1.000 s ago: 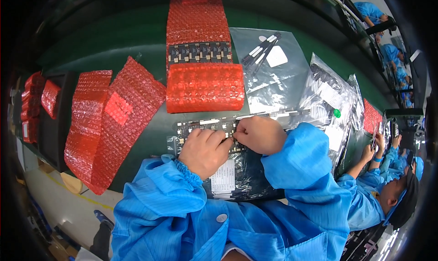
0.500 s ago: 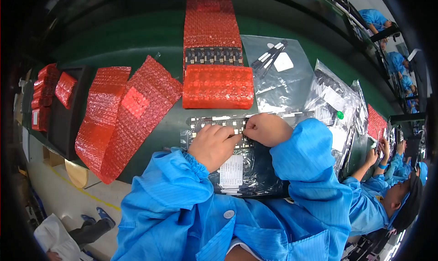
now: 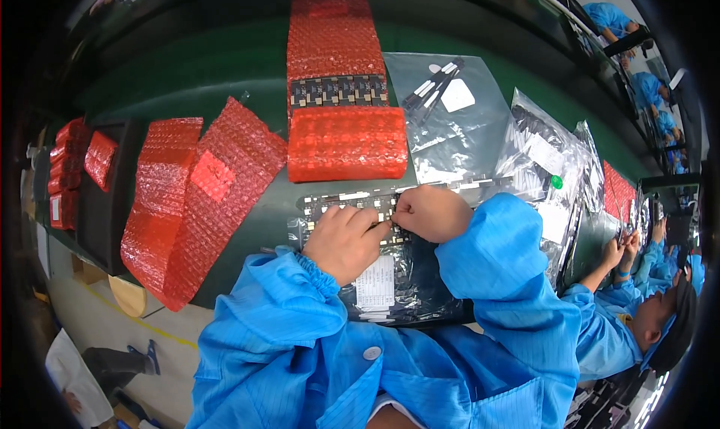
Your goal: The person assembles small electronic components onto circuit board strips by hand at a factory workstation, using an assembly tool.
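Observation:
A panel of dark circuit boards (image 3: 358,196) with pale components lies flat before me, partly covered by my hands. My left hand (image 3: 343,241) is closed at the panel's near side, its fingers bent onto it and the thumb side by the right fingertips. Pinched at the panel's right part, my right hand (image 3: 429,213) hides whatever is between its fingers. Beneath the left hand lies a clear plastic bag (image 3: 409,286) with a white printed label (image 3: 375,283). Beyond the panel stands a folded red bubble-wrap pack (image 3: 347,145), with a row of dark boards (image 3: 339,91) showing behind it.
Opened red bubble-wrap sleeves (image 3: 169,204) lie at left, next to a black tray (image 3: 105,204) with red packs. Clear bags (image 3: 457,144) with dark strip-like parts lie at far right; a fuller bag (image 3: 544,155) is nearer. A co-worker (image 3: 611,324) sits at right.
The whole view has shifted slightly. Both my hands keep nearly the same places on the panel. At right, the co-worker's hands have come closer together.

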The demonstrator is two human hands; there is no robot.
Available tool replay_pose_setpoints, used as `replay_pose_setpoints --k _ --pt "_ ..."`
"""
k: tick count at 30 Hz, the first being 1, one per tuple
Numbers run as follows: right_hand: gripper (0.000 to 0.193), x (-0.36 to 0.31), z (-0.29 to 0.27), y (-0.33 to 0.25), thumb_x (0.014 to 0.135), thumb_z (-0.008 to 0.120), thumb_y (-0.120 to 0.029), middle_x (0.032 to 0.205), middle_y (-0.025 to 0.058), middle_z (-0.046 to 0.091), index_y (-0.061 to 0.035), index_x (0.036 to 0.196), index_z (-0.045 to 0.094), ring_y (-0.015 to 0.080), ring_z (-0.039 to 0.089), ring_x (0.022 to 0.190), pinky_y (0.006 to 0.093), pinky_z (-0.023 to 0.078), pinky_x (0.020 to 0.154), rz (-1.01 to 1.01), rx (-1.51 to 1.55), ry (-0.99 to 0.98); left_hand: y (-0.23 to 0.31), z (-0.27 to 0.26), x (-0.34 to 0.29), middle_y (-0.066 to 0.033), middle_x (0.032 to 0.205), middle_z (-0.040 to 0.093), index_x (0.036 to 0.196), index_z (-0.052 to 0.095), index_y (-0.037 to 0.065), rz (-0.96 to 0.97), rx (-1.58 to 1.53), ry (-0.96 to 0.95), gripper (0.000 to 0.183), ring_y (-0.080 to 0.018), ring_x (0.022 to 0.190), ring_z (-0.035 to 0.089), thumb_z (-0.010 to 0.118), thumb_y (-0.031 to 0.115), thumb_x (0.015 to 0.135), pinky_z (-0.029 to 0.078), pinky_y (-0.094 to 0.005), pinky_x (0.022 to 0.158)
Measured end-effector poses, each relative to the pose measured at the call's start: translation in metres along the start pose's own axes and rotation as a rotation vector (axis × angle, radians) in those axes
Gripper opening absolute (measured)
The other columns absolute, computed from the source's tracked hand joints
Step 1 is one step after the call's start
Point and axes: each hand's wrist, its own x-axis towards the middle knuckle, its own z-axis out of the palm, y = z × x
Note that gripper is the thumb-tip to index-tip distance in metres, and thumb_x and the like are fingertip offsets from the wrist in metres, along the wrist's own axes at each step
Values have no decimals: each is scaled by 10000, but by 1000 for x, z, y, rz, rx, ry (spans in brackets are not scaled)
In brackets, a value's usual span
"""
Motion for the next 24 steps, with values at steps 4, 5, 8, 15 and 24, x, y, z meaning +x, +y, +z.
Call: replay_pose_setpoints --k 4,5,8,15,24 --pt "180 1 -2 0 735 609 -269 735 96 641 -102 790 652 271 620 691 362 491 650 -64 -6 -7 -6 -20 -8 -37 887 545 910 632 92 -40 -125 19 213 -217 820 526 605 95 698 419 -347 718" --pt "179 -1 0 3 740 611 -269 733 95 640 -107 801 651 270 619 688 361 488 662 -62 15 -10 -8 -30 -9 -51 879 553 890 623 84 -24 -236 56 178 -227 812 538 596 105 715 431 -350 703" --pt "188 -22 -6 -6 744 629 -244 781 112 626 -78 833 638 270 606 753 370 465 711 -153 -190 151 -19 -92 -44 -93 915 592 926 626 55 -266 -214 124 197 -279 832 565 628 104 734 464 -355 715" --pt "164 -40 1 -40 694 656 -172 778 95 577 -49 788 603 269 560 784 373 436 739 -515 -128 353 -4 -106 -137 -106 969 606 1016 610 66 -644 -30 -176 320 -268 875 574 672 148 713 467 -345 753" --pt "438 -43 74 -74 650 680 -180 1087 100 543 -52 1056 575 269 477 1068 367 387 898 -795 -207 275 -13 -74 -126 -69 808 615 994 598 65 -594 -22 7 309 -256 745 574 675 119 699 459 -348 672"
